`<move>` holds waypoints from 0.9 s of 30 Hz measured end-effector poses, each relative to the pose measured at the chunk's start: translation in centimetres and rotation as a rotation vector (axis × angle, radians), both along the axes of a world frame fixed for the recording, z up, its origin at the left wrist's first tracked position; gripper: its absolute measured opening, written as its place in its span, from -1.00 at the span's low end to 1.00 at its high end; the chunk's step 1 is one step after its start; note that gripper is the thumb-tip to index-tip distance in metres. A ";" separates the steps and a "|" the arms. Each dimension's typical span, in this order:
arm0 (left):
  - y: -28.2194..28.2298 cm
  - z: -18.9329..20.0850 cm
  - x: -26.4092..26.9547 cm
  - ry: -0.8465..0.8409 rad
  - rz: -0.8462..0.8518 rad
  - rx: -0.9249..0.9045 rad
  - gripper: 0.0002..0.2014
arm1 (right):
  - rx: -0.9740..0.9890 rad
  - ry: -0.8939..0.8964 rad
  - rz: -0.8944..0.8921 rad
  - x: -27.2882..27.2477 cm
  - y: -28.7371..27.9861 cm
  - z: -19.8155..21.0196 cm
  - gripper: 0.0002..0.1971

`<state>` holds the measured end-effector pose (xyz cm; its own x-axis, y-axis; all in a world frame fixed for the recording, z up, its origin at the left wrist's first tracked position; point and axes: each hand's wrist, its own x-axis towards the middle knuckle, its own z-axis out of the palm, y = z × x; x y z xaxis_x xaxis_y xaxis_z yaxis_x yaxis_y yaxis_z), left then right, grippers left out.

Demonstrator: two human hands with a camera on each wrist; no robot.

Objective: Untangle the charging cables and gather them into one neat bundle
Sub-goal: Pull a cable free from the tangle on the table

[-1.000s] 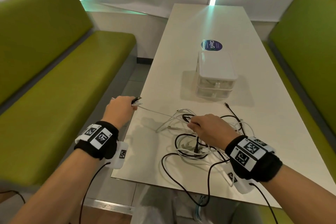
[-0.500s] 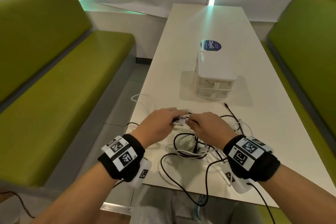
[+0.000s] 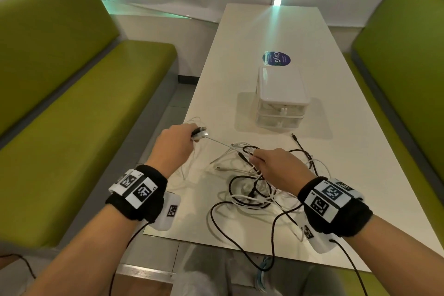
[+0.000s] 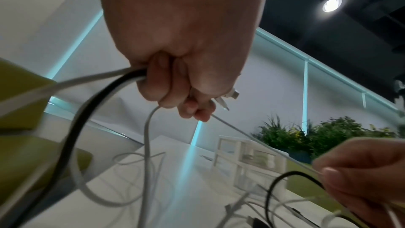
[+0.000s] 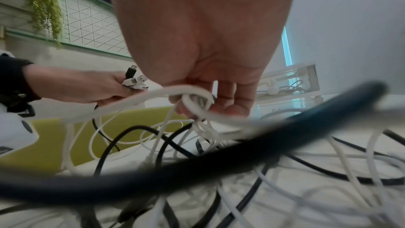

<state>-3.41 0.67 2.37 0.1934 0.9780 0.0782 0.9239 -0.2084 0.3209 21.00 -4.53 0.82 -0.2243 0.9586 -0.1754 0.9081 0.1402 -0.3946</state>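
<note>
A tangle of black and white charging cables (image 3: 258, 193) lies on the white table (image 3: 348, 146) near its front edge. My left hand (image 3: 176, 144) grips several cable ends, with black and white plugs (image 3: 199, 132) sticking out of the fist; in the left wrist view a black cable (image 4: 72, 133) and white ones hang from it. A thin white cable (image 3: 219, 143) runs taut from that fist to my right hand (image 3: 274, 166), which pinches it above the tangle. In the right wrist view white cable loops (image 5: 192, 100) sit at the right hand's fingertips.
A white two-drawer plastic box (image 3: 281, 98) stands behind the cables, a round blue sticker (image 3: 276, 58) beyond it. Green benches (image 3: 72, 108) flank the table on both sides. One black cable loop (image 3: 242, 247) hangs over the table's front edge.
Half a second ago both hands met over the tangle. My left hand has since pulled away to the left and back, drawing the thin white cable taut; the right hand stays over the tangle.
</note>
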 end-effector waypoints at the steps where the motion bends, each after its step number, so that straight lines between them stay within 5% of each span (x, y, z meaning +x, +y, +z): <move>1: 0.3 0.0 -0.6 -0.004 0.036 0.003 -0.78 | -0.003 0.005 0.000 -0.1 -0.1 0.0 -0.66; 6: 0.5 -0.8 -0.7 0.070 0.091 -0.013 -0.74 | 0.009 0.024 0.030 -1.0 -0.1 0.2 -0.66; 11: -1.6 -1.1 3.0 -0.061 -0.318 0.061 -0.30 | 0.082 0.064 0.050 -1.5 0.2 0.2 -0.70; 14: -2.2 -1.4 5.0 0.033 -0.419 0.030 -0.42 | 0.103 0.051 0.053 -1.6 0.4 0.2 -0.78; 19: -1.7 -1.5 4.7 0.103 -0.350 0.069 -0.78 | 0.117 0.052 0.064 -1.3 0.3 0.1 -0.71; 27: 0.2 -0.4 0.0 0.012 -0.105 0.028 -0.81 | 0.084 0.031 0.029 -1.5 0.2 0.0 -0.73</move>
